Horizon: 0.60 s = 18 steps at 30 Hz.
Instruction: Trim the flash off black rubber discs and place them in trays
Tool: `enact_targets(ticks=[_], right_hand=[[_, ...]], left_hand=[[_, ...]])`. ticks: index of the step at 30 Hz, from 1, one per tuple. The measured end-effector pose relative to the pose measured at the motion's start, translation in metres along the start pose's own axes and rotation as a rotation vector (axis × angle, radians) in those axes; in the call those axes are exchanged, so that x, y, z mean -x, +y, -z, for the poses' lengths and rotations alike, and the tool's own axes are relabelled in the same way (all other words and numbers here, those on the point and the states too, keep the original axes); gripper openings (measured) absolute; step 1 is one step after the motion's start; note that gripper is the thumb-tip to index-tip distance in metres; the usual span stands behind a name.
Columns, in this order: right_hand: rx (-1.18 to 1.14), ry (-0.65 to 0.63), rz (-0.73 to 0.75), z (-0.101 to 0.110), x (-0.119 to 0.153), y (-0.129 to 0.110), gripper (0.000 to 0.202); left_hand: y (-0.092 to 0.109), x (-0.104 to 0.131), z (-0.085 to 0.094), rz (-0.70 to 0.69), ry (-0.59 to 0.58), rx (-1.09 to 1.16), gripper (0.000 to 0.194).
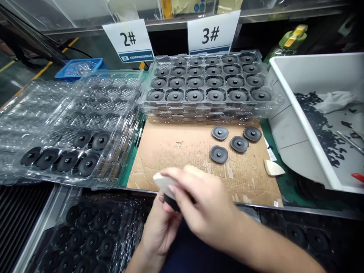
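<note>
My right hand (201, 201) is closed around a white, wedge-like pad (165, 183), its pale tip poking out past the fingers. Just beneath the pad, my left hand (160, 223) grips a black disc-shaped part (171, 203), which is mostly hidden by the fingers. Both hands meet over the front edge of a cardboard sheet (170, 151). On the cardboard lie several loose dark grey discs (219, 154) with small centre studs. A cream-coloured pointed pad (273, 167) rests at its right edge.
A stacked clear tray (210, 108) full of discs stands behind the cardboard. Another clear tray (113, 113), partly filled, is at left. A white bin (295, 113) with black scraps stands at right. More disc trays (93, 235) sit below the table edge.
</note>
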State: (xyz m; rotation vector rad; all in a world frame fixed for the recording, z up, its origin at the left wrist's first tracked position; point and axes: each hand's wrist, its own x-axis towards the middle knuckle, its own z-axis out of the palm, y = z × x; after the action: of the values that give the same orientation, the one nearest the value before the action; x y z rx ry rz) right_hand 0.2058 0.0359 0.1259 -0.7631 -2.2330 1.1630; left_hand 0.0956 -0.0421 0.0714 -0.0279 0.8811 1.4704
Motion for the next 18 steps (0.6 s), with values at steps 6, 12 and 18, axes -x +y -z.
enact_targets(ticks=[6, 12, 18], right_hand=[[-0.106, -0.183, 0.004, 0.017, 0.014, 0.0, 0.029], [0.178, -0.044, -0.023, 0.041, 0.03, -0.01, 0.019], [0.34, 0.079, 0.228, 0.032, 0.013, 0.006, 0.025]], left_hand=[[0.008, 0.004, -0.004, 0.052, -0.063, -0.059, 0.05], [0.009, 0.004, -0.016, 0.101, -0.161, -0.059, 0.053], [0.009, 0.007, -0.012, 0.064, -0.168, -0.054, 0.05]])
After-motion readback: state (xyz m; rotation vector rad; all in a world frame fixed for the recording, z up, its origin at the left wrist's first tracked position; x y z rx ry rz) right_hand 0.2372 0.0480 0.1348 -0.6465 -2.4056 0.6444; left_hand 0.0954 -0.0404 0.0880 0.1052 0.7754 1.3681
